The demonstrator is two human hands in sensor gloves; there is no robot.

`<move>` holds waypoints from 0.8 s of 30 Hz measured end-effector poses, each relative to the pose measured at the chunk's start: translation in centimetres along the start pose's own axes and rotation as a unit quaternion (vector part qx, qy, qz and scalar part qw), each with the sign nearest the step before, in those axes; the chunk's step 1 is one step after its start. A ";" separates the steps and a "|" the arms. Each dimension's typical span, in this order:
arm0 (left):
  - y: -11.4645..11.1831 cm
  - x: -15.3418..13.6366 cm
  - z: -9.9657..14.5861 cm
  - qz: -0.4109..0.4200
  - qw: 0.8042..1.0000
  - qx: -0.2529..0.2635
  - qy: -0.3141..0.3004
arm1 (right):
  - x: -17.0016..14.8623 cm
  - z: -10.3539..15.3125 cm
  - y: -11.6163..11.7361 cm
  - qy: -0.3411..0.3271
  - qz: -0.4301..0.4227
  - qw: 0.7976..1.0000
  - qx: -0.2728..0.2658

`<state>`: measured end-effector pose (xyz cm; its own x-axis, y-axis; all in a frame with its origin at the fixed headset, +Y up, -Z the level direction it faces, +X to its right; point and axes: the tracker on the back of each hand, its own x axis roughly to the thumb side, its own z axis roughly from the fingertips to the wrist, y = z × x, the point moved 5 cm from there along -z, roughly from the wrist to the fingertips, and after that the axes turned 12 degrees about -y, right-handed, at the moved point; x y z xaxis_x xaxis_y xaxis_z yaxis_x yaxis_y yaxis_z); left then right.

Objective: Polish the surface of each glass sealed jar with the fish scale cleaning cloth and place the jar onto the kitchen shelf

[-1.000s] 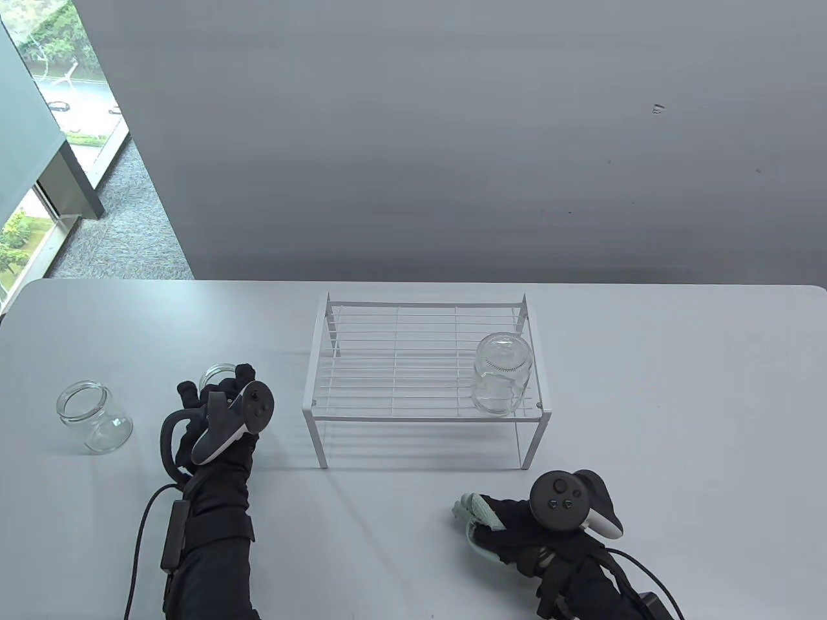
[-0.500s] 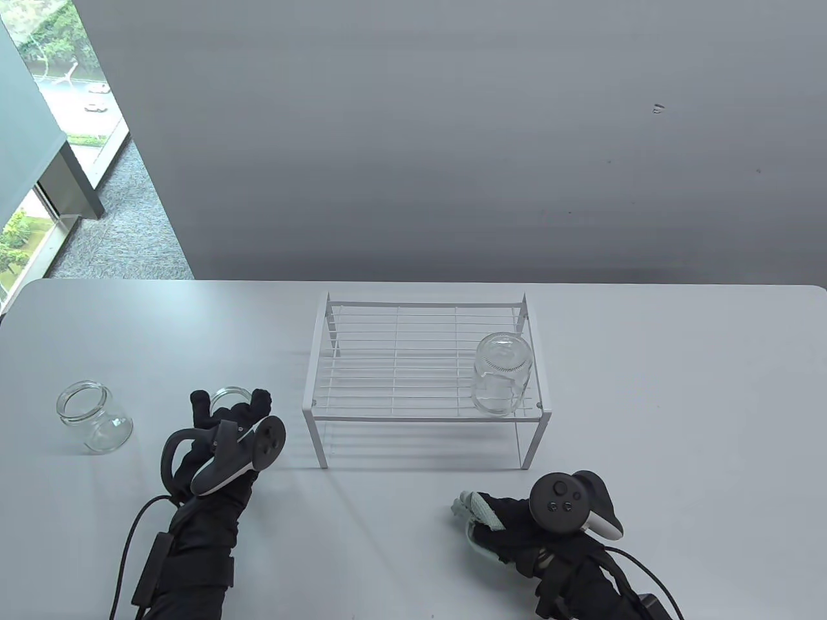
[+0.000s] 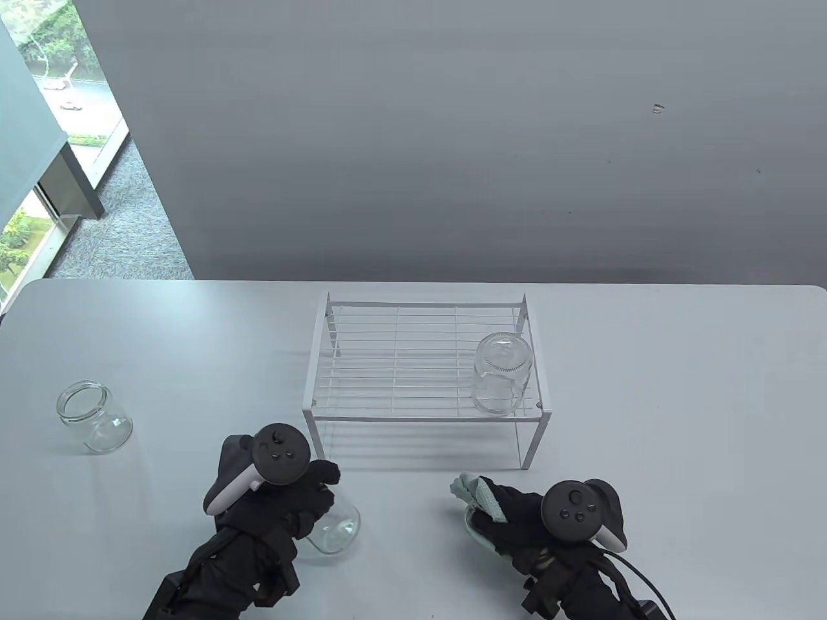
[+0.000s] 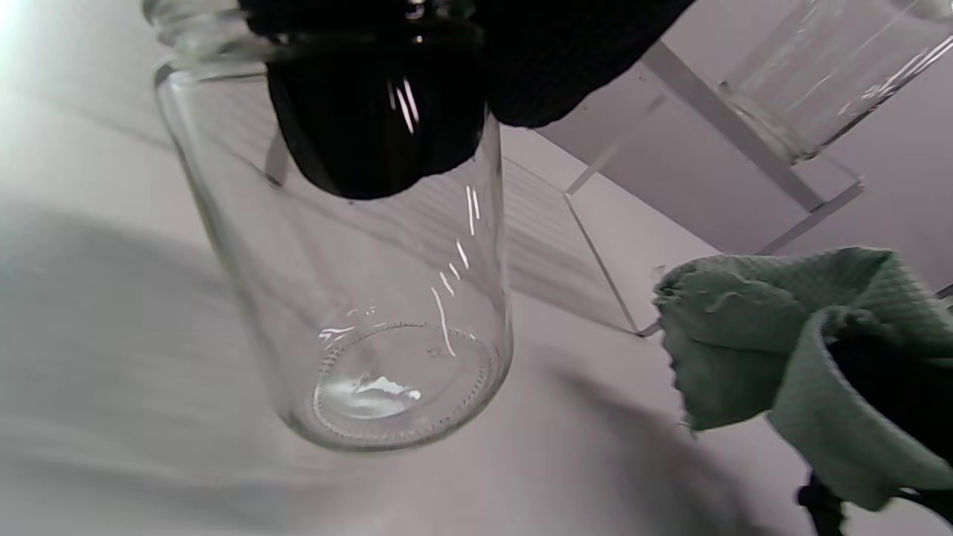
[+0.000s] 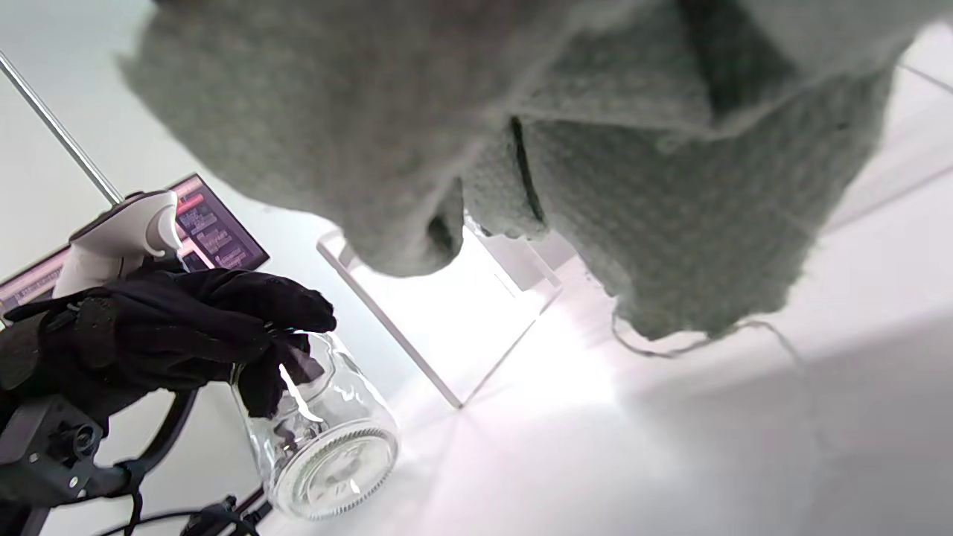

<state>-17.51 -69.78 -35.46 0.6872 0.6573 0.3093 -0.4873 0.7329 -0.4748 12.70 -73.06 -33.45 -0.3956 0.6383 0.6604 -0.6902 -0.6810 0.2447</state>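
Observation:
My left hand (image 3: 303,504) grips a clear glass jar (image 3: 336,526) by its mouth, fingers inside the neck, lifted and tilted near the table's front. The same jar (image 4: 357,283) fills the left wrist view, and its base (image 5: 331,465) shows in the right wrist view. My right hand (image 3: 510,523) holds a bunched pale green cleaning cloth (image 3: 478,497) a short way to the jar's right; the cloth (image 5: 521,126) covers that hand's fingers. A white wire shelf (image 3: 423,374) stands behind, with one jar (image 3: 502,373) upside down on its right end.
Another open glass jar (image 3: 94,416) stands upright at the table's far left. A black cable (image 3: 636,575) trails from the right wrist. The shelf's front legs (image 3: 320,445) stand just beyond my hands.
My left hand lifted the jar from beside the shelf's left end, carried it toward the front and right, and tipped it. The right hand with the cloth shifted slightly.

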 end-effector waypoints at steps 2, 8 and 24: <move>-0.9 0.7 -0.6 0.045 0.999 0.008 -0.025 | 0.1 0.0 -0.3 -0.006 -0.007 1.000 -0.019; -3.6 1.9 -2.5 0.128 0.988 0.048 -0.075 | 1.6 -0.1 -1.3 -0.053 0.052 0.995 -0.061; -8.5 1.7 -3.8 0.426 0.895 0.099 -0.086 | 6.0 -2.0 2.3 -0.145 0.178 0.973 -0.014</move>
<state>-10.10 -75.55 -34.02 -0.0650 0.9973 0.0351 -0.8924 -0.0423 -0.4494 7.56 -70.06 -30.31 -0.4283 0.2318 0.8734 -0.5586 -0.8276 -0.0543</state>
